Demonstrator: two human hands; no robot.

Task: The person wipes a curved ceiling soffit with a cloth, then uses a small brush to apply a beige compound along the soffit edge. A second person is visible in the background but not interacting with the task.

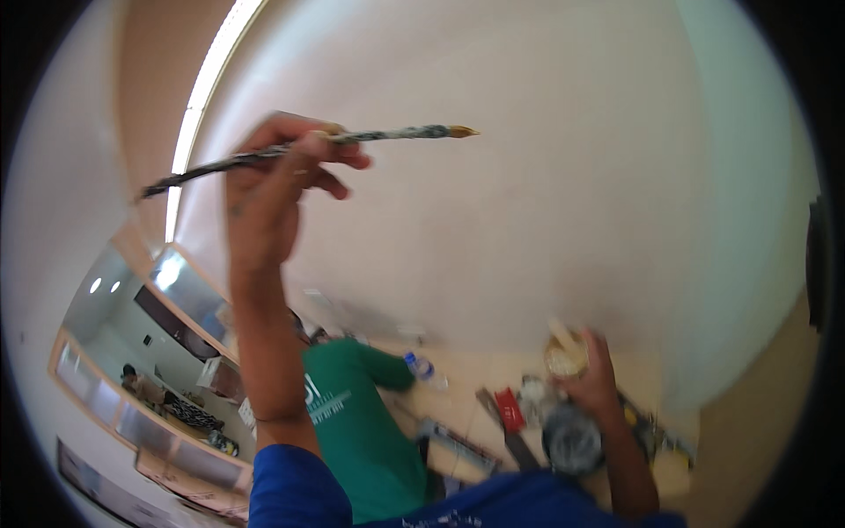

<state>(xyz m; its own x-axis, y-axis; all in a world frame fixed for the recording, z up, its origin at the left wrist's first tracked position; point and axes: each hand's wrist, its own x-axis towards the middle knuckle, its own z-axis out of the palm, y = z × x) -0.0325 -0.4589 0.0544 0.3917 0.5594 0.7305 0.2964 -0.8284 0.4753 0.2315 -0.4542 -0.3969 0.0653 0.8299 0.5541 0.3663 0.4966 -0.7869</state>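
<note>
Raised at the upper left, my left hand (282, 167) is closed in a pinch round a thin paintbrush (396, 135). Its handle looks stained and speckled. One end tapers to a golden-brown point on the right; the dark other end reaches left, close to the corner by the bright light strip. Lower down on the right, my right hand (597, 378) grips a small open tub (564, 359) with pale contents. A light, flat stick-like piece stands up from the tub. The pale wall (528, 202) fills the view behind both hands.
A person in a green shirt (365, 431) is just below my left arm. On the tiled floor are a dark bucket (572, 437), a red packet (509, 409), a plastic bottle (421, 366) and several tools. Another person (158, 396) shows through the framed opening at left.
</note>
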